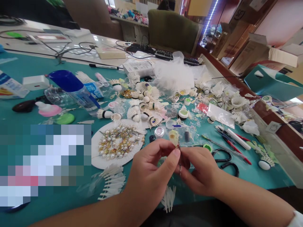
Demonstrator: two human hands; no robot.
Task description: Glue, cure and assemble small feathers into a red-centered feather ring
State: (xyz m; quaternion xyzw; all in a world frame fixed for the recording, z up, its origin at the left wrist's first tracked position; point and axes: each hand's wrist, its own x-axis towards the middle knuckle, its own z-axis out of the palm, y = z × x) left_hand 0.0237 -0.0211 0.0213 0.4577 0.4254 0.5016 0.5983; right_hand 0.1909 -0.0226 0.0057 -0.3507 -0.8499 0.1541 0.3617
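Teal mat, total craft chaos. I'm watching the left hand and right hand pinching a thin wire at the near side, fingertips close together. Beads are filling a plate on the left; scissors are lying right, shuttlecocks sprawling farther off.

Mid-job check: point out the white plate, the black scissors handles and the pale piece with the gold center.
White plate [95, 148]: head view, bare left rim.
Black scissors handles [234, 165]: head view, top of the lower loop.
Pale piece [173, 136]: head view, its gold center.
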